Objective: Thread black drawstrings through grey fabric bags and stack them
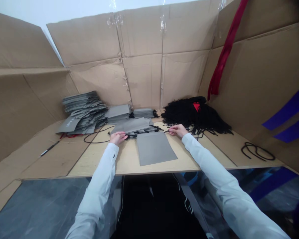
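At lower centre, the left hand (118, 137) and right hand (178, 130) pinch a black cord (144, 132) above a flat grey bag (155, 148); stacked grey bags (83, 111) lie upper left, heaped black cords (194, 116) upper right.

Grey paper bag (154, 148), black cords (184, 114), white sleeve (214, 169), perhaps dark red strap (223, 56)

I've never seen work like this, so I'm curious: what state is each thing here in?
Left hand: pinching a black cord
Right hand: pinching the cord's other end, apparently
Grey paper bag: lying flat on the board
Grey bags: piled untidily
Loose black cords: heaped in a tangle
Red strap: hanging against the cardboard
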Motion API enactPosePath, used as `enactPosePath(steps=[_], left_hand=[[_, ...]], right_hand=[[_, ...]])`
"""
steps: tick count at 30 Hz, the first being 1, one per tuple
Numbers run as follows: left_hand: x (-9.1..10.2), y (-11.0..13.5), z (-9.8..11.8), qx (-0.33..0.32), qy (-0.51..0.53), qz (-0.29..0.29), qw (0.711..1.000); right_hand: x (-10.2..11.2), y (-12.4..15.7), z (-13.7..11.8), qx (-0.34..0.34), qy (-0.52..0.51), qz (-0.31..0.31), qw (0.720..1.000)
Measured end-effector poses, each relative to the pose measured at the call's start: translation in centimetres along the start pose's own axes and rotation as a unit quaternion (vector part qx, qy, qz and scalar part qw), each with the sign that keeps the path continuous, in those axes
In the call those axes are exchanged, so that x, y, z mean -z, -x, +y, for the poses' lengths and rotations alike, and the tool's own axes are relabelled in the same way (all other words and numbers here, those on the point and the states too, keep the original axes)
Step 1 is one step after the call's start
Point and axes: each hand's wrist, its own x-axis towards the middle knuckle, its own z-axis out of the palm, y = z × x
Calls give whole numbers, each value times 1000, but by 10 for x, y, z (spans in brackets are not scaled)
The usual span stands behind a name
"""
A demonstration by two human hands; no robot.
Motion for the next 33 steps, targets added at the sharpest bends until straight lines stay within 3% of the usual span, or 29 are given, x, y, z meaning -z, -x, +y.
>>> enactPosePath(steps=[11,22,27,33], left_hand=[[-1,-11,-11,45,104,26,993],[-4,-14,-14,-36,-6,102,994],[2,-21,-19,-110,-79,75,988],[6,-21,-18,-131,-77,28,988]], right_hand=[[2,-6,6,10,24,23,999],[5,-10,10,37,64,72,995],[9,-12,12,56,96,84,990],[10,-10,12,47,79,86,992]])
